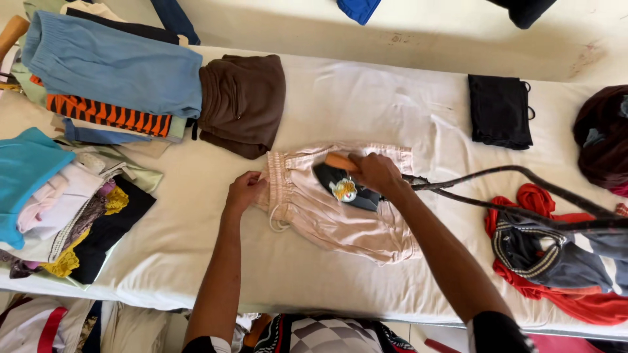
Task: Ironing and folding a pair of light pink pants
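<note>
My right hand [374, 173] gripped the black wooden-handled iron [343, 185] on pale pink cotton shorts [333, 216]; my left hand [243, 193] pinched their elastic waistband.

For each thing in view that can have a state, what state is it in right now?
Pink shorts: spread flat on the white table cover, waistband to the left.
Iron: resting on the shorts, handle gripped.
Right hand: closed around the iron's handle.
Left hand: fingers pinching the waistband.
Iron cord: lifted, running off to the right.
Brown garment: folded.
Black garment: folded.
Red and navy clothes: crumpled, unfolded.
</note>
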